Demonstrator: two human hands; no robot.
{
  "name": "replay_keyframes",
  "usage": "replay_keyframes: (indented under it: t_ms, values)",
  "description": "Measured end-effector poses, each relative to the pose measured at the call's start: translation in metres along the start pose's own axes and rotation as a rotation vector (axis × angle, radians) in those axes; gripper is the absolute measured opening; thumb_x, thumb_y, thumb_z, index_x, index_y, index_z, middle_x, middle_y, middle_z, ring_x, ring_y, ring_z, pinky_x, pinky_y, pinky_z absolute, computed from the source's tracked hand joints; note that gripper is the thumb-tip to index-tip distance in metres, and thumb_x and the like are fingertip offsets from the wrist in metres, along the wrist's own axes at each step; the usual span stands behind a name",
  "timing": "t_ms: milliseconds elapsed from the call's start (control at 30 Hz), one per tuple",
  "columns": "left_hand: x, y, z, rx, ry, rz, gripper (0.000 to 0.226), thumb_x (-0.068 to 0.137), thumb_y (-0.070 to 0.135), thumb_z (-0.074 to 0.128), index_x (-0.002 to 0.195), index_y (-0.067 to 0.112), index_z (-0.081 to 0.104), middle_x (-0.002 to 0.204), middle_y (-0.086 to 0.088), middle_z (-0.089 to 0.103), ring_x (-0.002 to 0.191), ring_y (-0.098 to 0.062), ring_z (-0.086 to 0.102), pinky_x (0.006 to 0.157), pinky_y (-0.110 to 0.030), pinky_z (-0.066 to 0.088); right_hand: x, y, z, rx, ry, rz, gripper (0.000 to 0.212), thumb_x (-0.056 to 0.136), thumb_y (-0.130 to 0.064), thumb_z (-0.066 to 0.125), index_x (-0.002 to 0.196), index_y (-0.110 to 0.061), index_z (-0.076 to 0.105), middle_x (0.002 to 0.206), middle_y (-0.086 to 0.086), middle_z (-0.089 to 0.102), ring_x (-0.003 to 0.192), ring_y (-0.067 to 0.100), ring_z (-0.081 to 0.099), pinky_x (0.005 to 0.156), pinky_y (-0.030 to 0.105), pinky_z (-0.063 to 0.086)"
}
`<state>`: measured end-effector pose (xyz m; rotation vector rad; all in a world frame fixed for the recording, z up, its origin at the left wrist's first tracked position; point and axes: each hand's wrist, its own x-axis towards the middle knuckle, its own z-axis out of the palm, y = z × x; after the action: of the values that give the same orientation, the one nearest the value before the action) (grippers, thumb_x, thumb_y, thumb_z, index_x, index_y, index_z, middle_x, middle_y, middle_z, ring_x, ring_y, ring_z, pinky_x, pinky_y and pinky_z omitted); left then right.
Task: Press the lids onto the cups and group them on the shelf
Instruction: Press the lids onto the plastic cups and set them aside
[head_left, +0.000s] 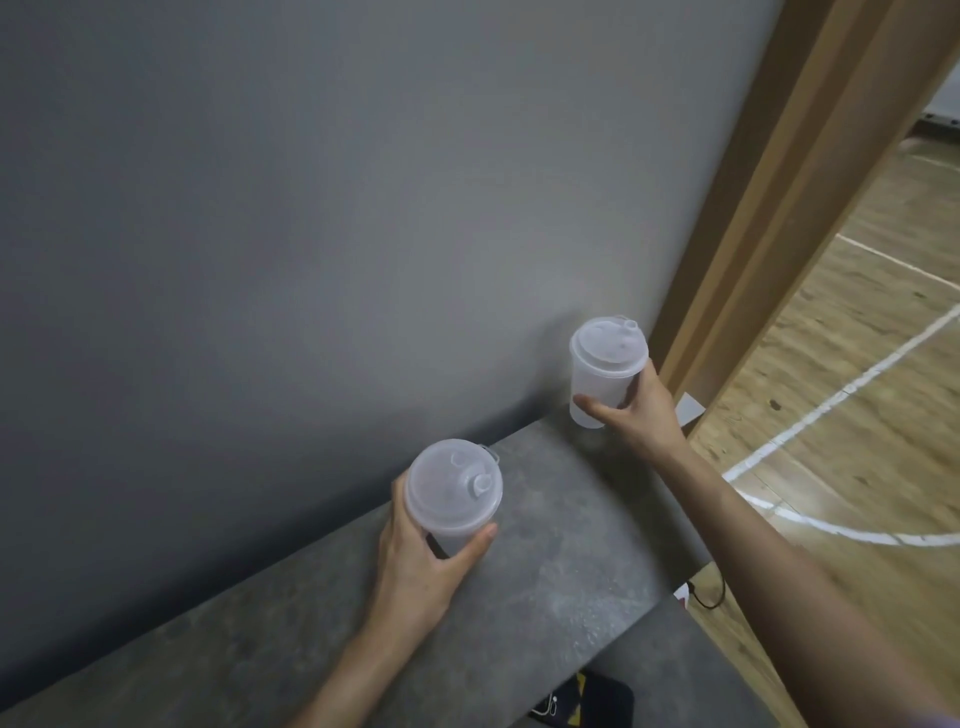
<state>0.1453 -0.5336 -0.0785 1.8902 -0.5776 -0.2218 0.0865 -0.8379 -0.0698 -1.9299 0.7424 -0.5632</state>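
Two translucent plastic cups, each with a lid on top. My left hand (423, 553) grips the near cup (453, 491) around its side, over the grey stone shelf (545, 545). My right hand (636, 408) holds the far cup (605, 364) by its lower body, at the shelf's far end near the wall corner. Both cups are upright. Whether their bases touch the shelf is hidden by my fingers.
A grey wall (311, 208) runs along the shelf's left side. A wooden door frame (769, 208) stands at the right, with wood flooring (857, 389) and white lines beyond. A dark object (587, 701) lies below the shelf's near edge, beside a black cable (709, 592).
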Motion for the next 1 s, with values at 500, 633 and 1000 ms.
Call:
replay_keyframes:
  t_ms: [500,633,1000]
  values:
    - [0.008,0.019,0.057,-0.121,-0.273,-0.057,0.102,0.057,0.059,0.089,0.143,0.04,0.038,0.139,0.017,0.056,0.131,-0.004,0.053,0.112,-0.043,0.046,-0.133,-0.002,0.037,0.079,-0.313,-0.097,0.086,0.079,-0.033,0.09,0.149,-0.035,0.039,0.144,-0.029,0.052,0.135,-0.004,0.05,0.109,0.013,0.041]
    - [0.007,0.023,0.063,-0.079,-0.451,-0.081,0.104,0.064,0.074,0.079,0.147,0.05,0.023,0.155,0.02,0.039,0.143,0.0,0.037,0.12,-0.035,0.034,-0.125,0.008,0.017,0.076,-0.15,-0.073,0.077,0.076,-0.026,0.092,0.136,-0.042,0.046,0.132,-0.031,0.058,0.126,-0.008,0.054,0.1,0.007,0.043]
    - [-0.02,-0.037,0.04,0.668,-0.479,0.345,0.073,0.101,0.07,0.016,0.16,0.028,0.02,0.168,0.017,0.0,0.151,0.006,-0.013,0.124,-0.023,-0.011,-0.079,0.03,-0.028,-0.019,0.177,0.032,0.083,0.073,-0.023,0.094,0.143,-0.019,0.049,0.135,-0.003,0.064,0.114,0.017,0.066,0.094,0.034,0.057]
